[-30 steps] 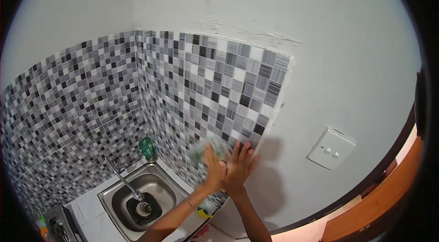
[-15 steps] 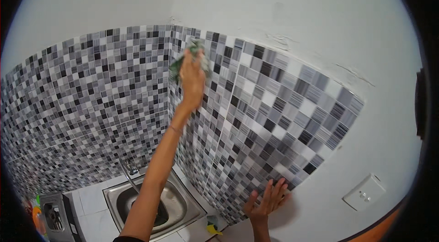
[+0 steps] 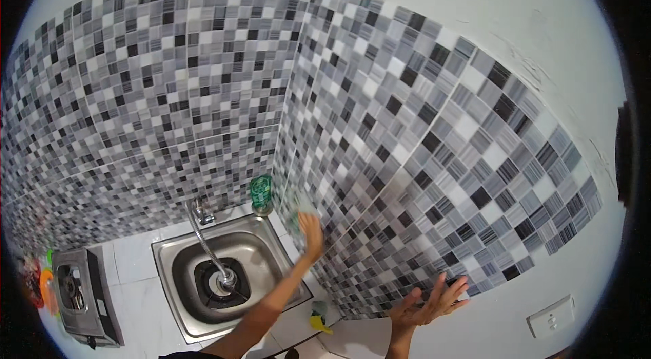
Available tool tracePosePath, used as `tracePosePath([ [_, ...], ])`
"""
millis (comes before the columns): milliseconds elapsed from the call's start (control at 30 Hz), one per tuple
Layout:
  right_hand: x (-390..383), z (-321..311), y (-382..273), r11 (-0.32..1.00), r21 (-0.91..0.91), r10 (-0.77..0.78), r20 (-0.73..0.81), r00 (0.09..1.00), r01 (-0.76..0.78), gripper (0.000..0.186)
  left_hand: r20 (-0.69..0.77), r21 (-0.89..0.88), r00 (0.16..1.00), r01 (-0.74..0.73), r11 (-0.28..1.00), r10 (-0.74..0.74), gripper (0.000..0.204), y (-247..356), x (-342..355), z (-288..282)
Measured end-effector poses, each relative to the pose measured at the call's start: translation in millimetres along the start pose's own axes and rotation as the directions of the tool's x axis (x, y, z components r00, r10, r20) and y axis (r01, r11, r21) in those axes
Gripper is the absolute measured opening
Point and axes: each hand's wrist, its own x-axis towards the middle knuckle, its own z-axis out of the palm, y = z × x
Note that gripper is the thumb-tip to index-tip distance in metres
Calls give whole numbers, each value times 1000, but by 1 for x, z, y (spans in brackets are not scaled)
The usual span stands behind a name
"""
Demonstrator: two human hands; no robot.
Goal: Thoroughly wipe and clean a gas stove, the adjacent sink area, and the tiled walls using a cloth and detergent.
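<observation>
My left hand (image 3: pixel 310 233) reaches low on the right-hand tiled wall (image 3: pixel 380 135), above the sink's right side. A green-and-white cloth (image 3: pixel 294 208), smeared by motion, is pressed under its fingers against the tiles. Further right, my right hand (image 3: pixel 428 306) lies with spread fingers near the bottom edge of the tiling, holding nothing. Below the left forearm is the steel sink (image 3: pixel 178 313), with a black grate inside and a flexible faucet (image 3: pixel 205 239) hanging over it.
A green container (image 3: pixel 260 194) stands in the corner behind the sink. Beside the sink's right front lies a yellow-and-grey item (image 3: pixel 321 318). A gas stove (image 3: pixel 83 294) sits at left near orange items (image 3: pixel 47 291). A white wall socket (image 3: pixel 550 318) is at lower right.
My left hand has swept the cloth down the wall from near the tiling's top. The view has tilted down and shifted left. My right hand stays by the tiles' lower edge.
</observation>
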Motion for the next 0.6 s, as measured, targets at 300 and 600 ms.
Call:
tracePosePath([
  [300, 2, 14, -5, 987, -149, 69, 12, 998, -66, 47, -53, -7, 742, -669, 743, 668, 93, 132, -45, -85],
  [600, 0, 15, -5, 975, -217, 45, 11, 999, -41, 49, -332, -278, 806, -580, 766, 489, 64, 162, 154, -136],
])
